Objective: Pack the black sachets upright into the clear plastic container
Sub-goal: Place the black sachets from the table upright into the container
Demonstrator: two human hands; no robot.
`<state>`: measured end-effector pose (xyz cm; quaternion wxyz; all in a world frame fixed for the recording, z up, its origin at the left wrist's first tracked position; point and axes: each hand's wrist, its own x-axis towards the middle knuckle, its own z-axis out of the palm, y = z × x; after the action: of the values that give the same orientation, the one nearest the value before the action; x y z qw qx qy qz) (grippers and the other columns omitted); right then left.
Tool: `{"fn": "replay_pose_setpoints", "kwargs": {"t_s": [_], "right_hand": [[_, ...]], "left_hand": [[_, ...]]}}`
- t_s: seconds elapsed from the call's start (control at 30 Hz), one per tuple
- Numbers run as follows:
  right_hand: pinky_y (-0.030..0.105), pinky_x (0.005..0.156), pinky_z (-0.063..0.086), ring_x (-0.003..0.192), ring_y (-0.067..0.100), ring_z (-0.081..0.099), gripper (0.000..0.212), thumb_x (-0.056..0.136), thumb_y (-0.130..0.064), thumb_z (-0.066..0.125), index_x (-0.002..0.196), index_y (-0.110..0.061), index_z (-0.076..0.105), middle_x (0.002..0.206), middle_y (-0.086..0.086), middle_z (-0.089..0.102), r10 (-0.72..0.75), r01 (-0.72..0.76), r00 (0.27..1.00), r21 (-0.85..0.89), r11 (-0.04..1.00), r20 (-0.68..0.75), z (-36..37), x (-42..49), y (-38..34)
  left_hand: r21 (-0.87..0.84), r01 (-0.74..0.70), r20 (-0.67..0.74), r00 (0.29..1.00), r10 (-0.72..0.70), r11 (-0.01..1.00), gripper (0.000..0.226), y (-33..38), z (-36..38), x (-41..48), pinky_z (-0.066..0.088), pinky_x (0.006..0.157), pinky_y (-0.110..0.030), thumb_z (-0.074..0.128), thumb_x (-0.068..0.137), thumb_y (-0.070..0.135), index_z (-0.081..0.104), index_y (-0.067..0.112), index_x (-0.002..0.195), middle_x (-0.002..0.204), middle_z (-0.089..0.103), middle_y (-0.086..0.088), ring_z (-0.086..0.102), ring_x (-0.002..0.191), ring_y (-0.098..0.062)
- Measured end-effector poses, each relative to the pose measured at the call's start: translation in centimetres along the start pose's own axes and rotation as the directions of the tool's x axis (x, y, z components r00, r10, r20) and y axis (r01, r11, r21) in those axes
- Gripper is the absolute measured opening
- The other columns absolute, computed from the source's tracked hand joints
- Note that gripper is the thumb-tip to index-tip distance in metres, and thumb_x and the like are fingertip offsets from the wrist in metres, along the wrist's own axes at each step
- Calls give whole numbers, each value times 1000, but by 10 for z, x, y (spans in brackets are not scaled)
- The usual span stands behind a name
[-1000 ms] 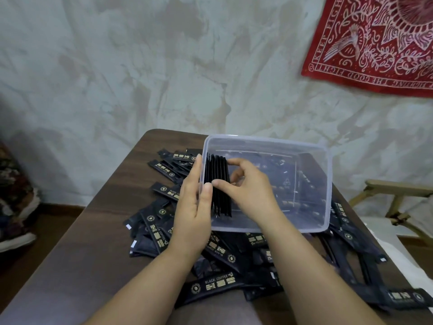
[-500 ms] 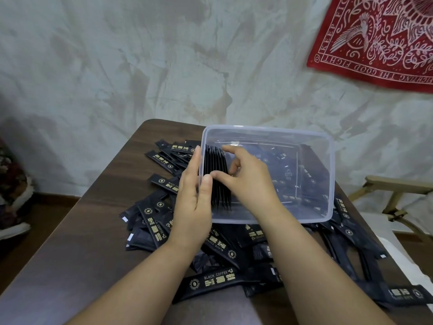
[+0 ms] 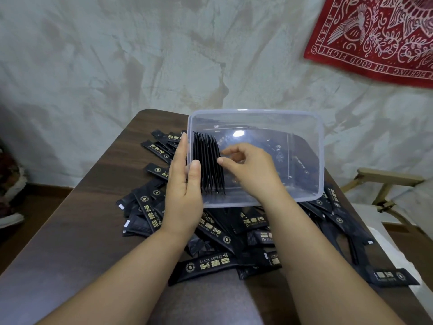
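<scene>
A clear plastic container (image 3: 320, 160) sits on a heap of loose black sachets (image 3: 210, 263) on a dark wooden table (image 3: 82, 231). Inside, against its left wall, several black sachets (image 3: 207, 165) stand upright in a tight row. My left hand (image 3: 184, 191) holds that left wall, with the fingers along the outside and the thumb at the rim. Reaching into the container, my right hand (image 3: 248, 170) has its thumb and forefinger tips touching the right side of the upright row. I see no sachet pinched between its fingers.
More loose sachets lie to the left of the container (image 3: 161, 146) and along its right side (image 3: 337, 214). A wooden chair frame (image 3: 386, 181) stands to the right of the table. A red patterned cloth (image 3: 375, 36) hangs on the wall behind.
The view has tilted and the container sits higher in it. My right hand has eased back slightly from the upright row. The left hand keeps its hold on the wall.
</scene>
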<state>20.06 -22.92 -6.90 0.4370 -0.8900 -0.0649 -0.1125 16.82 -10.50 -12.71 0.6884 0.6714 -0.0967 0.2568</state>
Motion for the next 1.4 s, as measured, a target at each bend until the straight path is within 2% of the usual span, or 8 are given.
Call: {"fn": "replay_pose_setpoints", "kwargs": {"t_s": [0.27,0.57,0.63,0.7,0.8,0.9,1.17,1.4], "right_hand": [[23,87,48,95,5,59,25,89,-26,63,114,-23,63,101,-11,63,-68,83,990,-116,990,127,-15,-16,-8],[11,77,46,88,-3,61,10,87,-18,63,94,-24,66,91,-18,63,-442,426,878,-123,896,-183,-55,-88,48],[16,84,46,96,-2,59,16,86,-35,63,99,-27,66,98,-18,63,-412,395,908,-171,903,-79,-61,-101,64],[21,106,33,124,-1,44,57,75,-69,55,122,-37,53,127,-19,52,-264,304,947,-255,918,181,-62,-108,75],[28,117,-4,143,-2,-5,102,55,-96,24,143,-47,11,150,-27,1,-4,277,872,-486,829,489,-51,-111,86],[32,117,2,145,7,-1,109,55,-95,15,148,-39,11,156,-19,4,8,286,891,-576,766,453,-42,-107,86],[28,103,32,121,15,40,79,70,-61,67,139,-31,43,129,-6,45,-32,261,916,-533,805,401,-45,-85,73],[37,112,26,132,12,33,105,48,-82,47,140,-31,41,141,-9,42,38,158,912,-435,886,408,-48,-79,67]], "left_hand": [[-24,30,-30,999,-31,999,42,-2,-2,1,23,117,-17,34,99,34,23,60,130,159,30,5,26,145,-1],[41,53,-132,990,-47,998,48,-1,-9,7,22,121,-30,33,107,21,21,33,152,160,25,9,25,146,-3],[50,59,-153,987,-50,997,48,-1,-9,7,22,121,-33,33,107,22,20,29,153,160,24,9,23,146,-4],[60,48,-169,985,-37,997,48,-2,-9,8,21,122,-35,33,107,22,19,27,153,160,23,8,22,147,-6],[65,42,-162,986,-31,997,50,-3,-9,8,22,121,-35,33,106,23,19,25,154,160,25,5,23,147,-8],[79,49,-145,989,-37,996,50,-3,-10,5,22,121,-32,34,106,24,21,25,154,160,26,4,24,146,-6],[85,59,-101,994,-50,995,49,0,-6,0,22,112,-11,33,107,22,19,27,154,156,25,12,24,144,0],[100,65,-104,993,-55,993,50,-1,-6,2,24,119,-25,33,107,23,19,26,154,158,27,5,27,144,-4]]}}
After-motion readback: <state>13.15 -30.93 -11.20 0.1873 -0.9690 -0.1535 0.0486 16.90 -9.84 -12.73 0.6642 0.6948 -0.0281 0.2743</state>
